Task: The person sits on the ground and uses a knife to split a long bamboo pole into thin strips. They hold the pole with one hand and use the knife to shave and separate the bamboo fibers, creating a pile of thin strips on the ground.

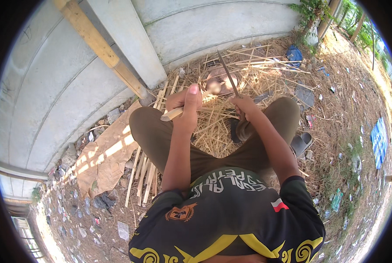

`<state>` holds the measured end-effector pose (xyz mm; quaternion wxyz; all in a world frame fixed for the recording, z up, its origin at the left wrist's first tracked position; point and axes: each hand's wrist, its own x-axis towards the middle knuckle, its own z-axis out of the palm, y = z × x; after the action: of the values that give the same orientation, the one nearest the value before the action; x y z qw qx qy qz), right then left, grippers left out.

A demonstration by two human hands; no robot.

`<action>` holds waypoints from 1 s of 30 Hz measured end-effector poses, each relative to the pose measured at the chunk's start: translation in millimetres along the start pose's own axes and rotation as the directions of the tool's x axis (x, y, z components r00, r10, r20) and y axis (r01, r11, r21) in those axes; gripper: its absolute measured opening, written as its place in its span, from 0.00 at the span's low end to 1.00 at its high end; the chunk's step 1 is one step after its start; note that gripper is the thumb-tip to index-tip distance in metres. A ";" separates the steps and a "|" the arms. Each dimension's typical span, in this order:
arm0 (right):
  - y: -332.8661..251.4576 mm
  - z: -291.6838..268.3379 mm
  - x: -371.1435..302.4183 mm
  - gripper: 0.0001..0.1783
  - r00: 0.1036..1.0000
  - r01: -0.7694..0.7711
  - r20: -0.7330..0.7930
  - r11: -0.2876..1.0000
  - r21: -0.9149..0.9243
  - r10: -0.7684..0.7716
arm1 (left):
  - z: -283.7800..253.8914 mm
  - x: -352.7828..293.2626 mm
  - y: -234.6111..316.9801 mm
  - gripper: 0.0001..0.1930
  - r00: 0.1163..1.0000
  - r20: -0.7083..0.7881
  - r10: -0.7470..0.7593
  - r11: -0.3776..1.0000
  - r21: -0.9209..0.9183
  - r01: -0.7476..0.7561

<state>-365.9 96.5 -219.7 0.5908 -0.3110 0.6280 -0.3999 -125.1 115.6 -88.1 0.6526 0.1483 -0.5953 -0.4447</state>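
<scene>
Gripping a stick (171, 115) in left fingers (178, 100), knife (228, 73) in right (243, 105).

Right hand (245, 107) is covering the grip of the knife (229, 75); I'm not making out the handle's shape from where I'm standing. Left hand (188, 104) is hiding the middle of a pale strip (172, 114), its far end blurring before a reddish block (221, 79), so I'm losing the exact tip. Left leg (150, 136) is covering part of the loose strips (141, 177); right leg (281, 117) is blocking part of a grey sandal (302, 143). Dark shirt (231, 219) is running out of view below, the bamboo pole (94, 38) above. Litter (122, 230) on the ground (342, 105) is showing in scraps, mostly too small for identifying.
</scene>
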 end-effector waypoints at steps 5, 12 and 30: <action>-17.8 16.5 -10.8 0.20 0.996 -0.080 0.036 0.996 0.042 0.078 | -9.2 23.5 4.1 0.25 0.997 -0.026 -0.072 0.992 -0.102 0.069; -59.8 23.2 -17.0 0.16 0.997 -0.073 0.033 0.841 0.536 0.066 | -22.1 76.9 0.0 0.25 0.985 0.142 -0.097 0.988 -0.108 0.113; -6.2 59.5 -1.1 0.09 0.993 -0.064 -0.066 0.927 0.369 0.095 | -16.7 105.2 -13.6 0.26 0.921 0.374 0.114 0.994 -0.048 -0.103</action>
<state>-307.3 86.5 -212.7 0.6275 -0.1528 0.5785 -0.4982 -126.4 22.7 -34.1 0.5521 0.0183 -0.7104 -0.4361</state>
